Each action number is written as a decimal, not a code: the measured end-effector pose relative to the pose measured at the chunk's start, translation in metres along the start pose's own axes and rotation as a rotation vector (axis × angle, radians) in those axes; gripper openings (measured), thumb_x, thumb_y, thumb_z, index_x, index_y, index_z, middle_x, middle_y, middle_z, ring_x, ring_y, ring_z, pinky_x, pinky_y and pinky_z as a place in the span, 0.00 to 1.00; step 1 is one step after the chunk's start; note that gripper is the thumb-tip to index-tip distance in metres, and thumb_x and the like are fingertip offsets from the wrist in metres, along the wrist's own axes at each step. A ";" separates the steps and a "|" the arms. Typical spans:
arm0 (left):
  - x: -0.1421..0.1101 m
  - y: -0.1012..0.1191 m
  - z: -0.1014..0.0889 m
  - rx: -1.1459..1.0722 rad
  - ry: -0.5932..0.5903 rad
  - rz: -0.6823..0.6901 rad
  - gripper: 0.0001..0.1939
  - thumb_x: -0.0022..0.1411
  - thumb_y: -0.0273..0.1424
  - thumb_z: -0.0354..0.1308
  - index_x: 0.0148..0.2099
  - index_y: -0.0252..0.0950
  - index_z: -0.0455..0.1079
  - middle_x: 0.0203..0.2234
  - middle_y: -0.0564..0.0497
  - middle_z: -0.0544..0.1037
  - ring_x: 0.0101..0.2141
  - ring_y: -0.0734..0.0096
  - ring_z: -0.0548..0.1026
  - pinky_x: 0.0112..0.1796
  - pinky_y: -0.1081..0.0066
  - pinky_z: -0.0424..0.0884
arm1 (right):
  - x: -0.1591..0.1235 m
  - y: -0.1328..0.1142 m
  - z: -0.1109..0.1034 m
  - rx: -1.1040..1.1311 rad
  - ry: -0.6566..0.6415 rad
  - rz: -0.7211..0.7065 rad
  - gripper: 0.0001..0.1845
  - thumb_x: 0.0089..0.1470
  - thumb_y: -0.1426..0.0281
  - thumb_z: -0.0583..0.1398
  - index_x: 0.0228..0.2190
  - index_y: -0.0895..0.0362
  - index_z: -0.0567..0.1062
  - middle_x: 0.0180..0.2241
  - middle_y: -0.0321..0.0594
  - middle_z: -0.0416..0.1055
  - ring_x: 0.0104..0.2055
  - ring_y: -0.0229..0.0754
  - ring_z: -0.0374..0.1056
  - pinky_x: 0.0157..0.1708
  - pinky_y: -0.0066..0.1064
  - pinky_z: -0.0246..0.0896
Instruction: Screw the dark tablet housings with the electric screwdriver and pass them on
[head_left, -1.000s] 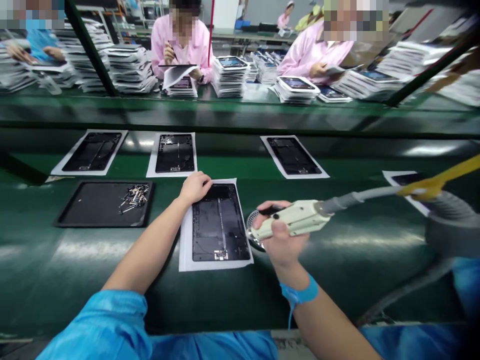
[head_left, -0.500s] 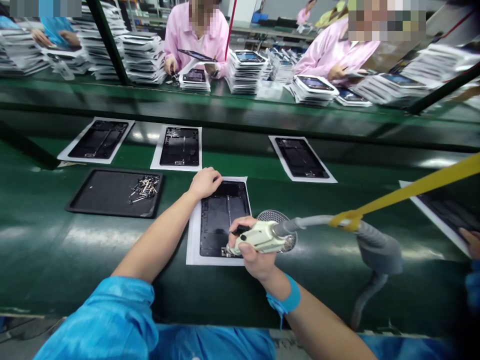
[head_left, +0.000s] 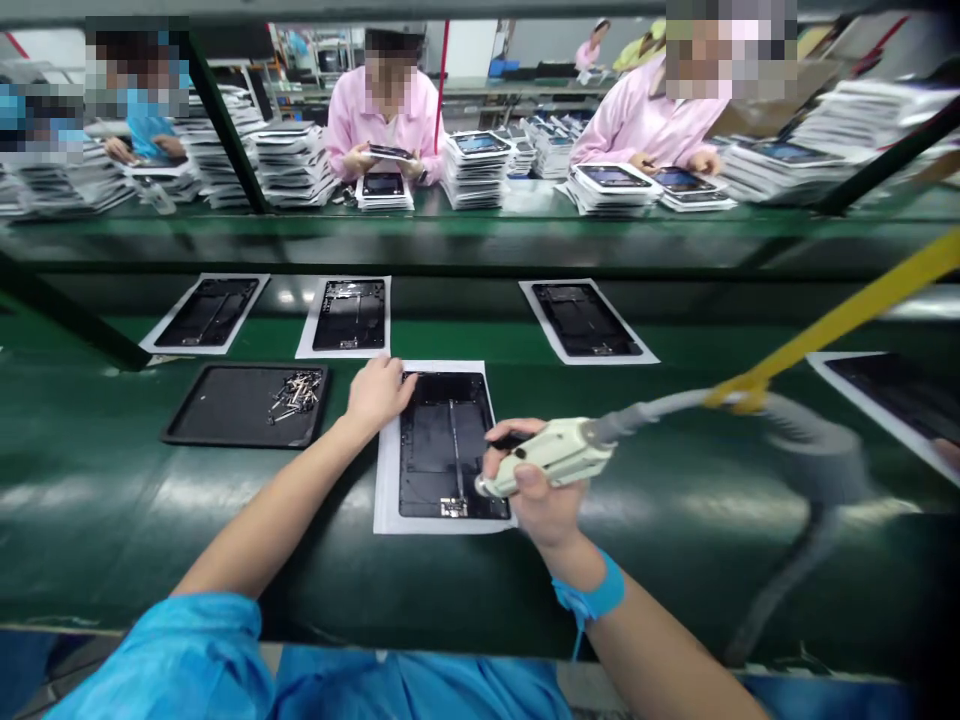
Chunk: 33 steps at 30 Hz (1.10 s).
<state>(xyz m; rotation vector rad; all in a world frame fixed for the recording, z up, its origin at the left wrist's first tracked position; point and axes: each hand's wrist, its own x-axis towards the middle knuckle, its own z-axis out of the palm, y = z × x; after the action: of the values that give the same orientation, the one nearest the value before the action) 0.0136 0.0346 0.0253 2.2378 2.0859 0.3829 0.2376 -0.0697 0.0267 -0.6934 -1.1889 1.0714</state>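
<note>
We see a black tablet shell [head_left: 427, 445] on white paper [head_left: 387, 490] in the middle of the frame. Our right hand [head_left: 553, 505] is wrapped around a pale tool [head_left: 566, 452]. Our left hand [head_left: 377, 393] is at the shell's top left corner, but we can't tell if it grips.

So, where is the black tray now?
In the head view, the black tray lies on the green bench, left of centre, just left of the left hand.
</note>
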 end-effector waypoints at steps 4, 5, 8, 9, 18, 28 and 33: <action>-0.053 -0.003 -0.031 0.206 -0.440 -0.182 0.32 0.68 0.58 0.50 0.42 0.34 0.79 0.38 0.36 0.83 0.44 0.45 0.81 0.43 0.59 0.74 | 0.016 -0.005 -0.017 -0.040 0.183 -0.108 0.17 0.58 0.57 0.66 0.43 0.52 0.72 0.38 0.38 0.74 0.22 0.36 0.70 0.17 0.28 0.67; -0.066 0.000 -0.033 0.224 -0.484 -0.182 0.32 0.69 0.58 0.48 0.42 0.34 0.78 0.38 0.35 0.83 0.44 0.44 0.82 0.43 0.58 0.74 | 0.018 -0.003 -0.020 -0.057 0.199 -0.113 0.16 0.59 0.57 0.66 0.43 0.52 0.72 0.37 0.38 0.75 0.22 0.36 0.70 0.18 0.28 0.67; -0.094 0.015 -0.025 0.218 -0.494 -0.169 0.26 0.75 0.46 0.43 0.47 0.34 0.76 0.40 0.35 0.84 0.44 0.47 0.82 0.42 0.59 0.74 | 0.020 0.004 -0.026 -0.128 0.205 -0.101 0.14 0.59 0.59 0.66 0.42 0.54 0.73 0.34 0.38 0.76 0.23 0.37 0.70 0.20 0.29 0.68; -0.099 0.019 -0.021 0.207 -0.480 -0.170 0.23 0.76 0.42 0.42 0.48 0.34 0.75 0.40 0.36 0.84 0.44 0.48 0.83 0.42 0.60 0.74 | 0.020 0.006 -0.026 -0.150 0.198 -0.099 0.14 0.59 0.60 0.67 0.41 0.54 0.74 0.33 0.39 0.76 0.23 0.37 0.70 0.21 0.29 0.68; -0.044 -0.014 -0.019 -0.150 -0.106 -0.199 0.12 0.72 0.33 0.51 0.46 0.35 0.74 0.35 0.44 0.84 0.38 0.60 0.82 0.39 0.69 0.70 | 0.021 0.006 -0.034 -0.171 0.192 -0.093 0.15 0.59 0.59 0.66 0.41 0.55 0.75 0.32 0.39 0.77 0.22 0.38 0.69 0.21 0.30 0.67; 0.119 -0.010 0.000 -0.257 0.130 -0.310 0.19 0.69 0.30 0.47 0.46 0.28 0.79 0.36 0.41 0.84 0.37 0.61 0.81 0.35 0.71 0.71 | 0.028 0.008 -0.037 -0.381 0.193 -0.146 0.13 0.57 0.59 0.66 0.39 0.55 0.78 0.29 0.39 0.78 0.28 0.42 0.74 0.31 0.34 0.73; 0.153 -0.014 0.002 -0.120 0.064 -0.295 0.22 0.71 0.32 0.44 0.46 0.28 0.79 0.35 0.39 0.83 0.38 0.57 0.81 0.37 0.69 0.72 | 0.029 0.006 -0.040 -0.406 0.179 -0.152 0.12 0.58 0.60 0.65 0.39 0.55 0.78 0.29 0.40 0.78 0.31 0.44 0.76 0.31 0.33 0.73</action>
<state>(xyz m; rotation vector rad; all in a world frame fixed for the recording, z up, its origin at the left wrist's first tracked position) 0.0090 0.1875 0.0423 1.8388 2.3106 0.5469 0.2743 -0.0371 0.0216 -0.9736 -1.2929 0.6310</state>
